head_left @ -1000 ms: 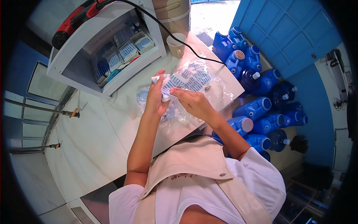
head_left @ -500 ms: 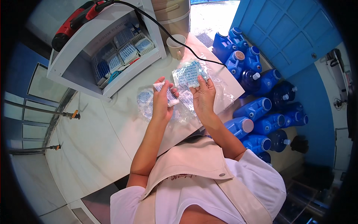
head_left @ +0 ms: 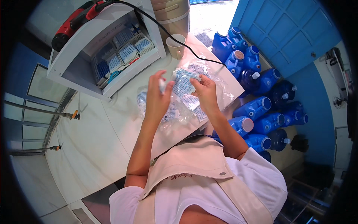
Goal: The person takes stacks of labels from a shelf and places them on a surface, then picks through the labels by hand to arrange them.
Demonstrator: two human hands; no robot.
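Observation:
My right hand (head_left: 205, 92) pinches the top edge of a clear plastic piece with blue print (head_left: 183, 84) between thumb and fingers. Its upper edge looks folded over. Close by on the left, my left hand (head_left: 158, 95) is curled around a small white bundle (head_left: 162, 85), mostly hidden by the fingers and a little blurred. Beneath both hands, crinkled clear plastic bags (head_left: 225, 87) lie on the pale marbled counter (head_left: 108, 145). More blue-printed pieces (head_left: 171, 113) lie in and among them.
A white open-fronted cabinet (head_left: 106, 91) holds baskets of printed bundles (head_left: 128, 53) and blue-handled scissors (head_left: 114, 76). A red-and-black tool (head_left: 76, 22) rests on top; its black cord crosses the counter past a beige mug (head_left: 175, 46). Blue water jugs (head_left: 253, 108) crowd the right side.
The plastic piece in my right hand has tipped, with its top edge folded over. My left hand has turned and moved slightly left and up, hiding most of the white bundle.

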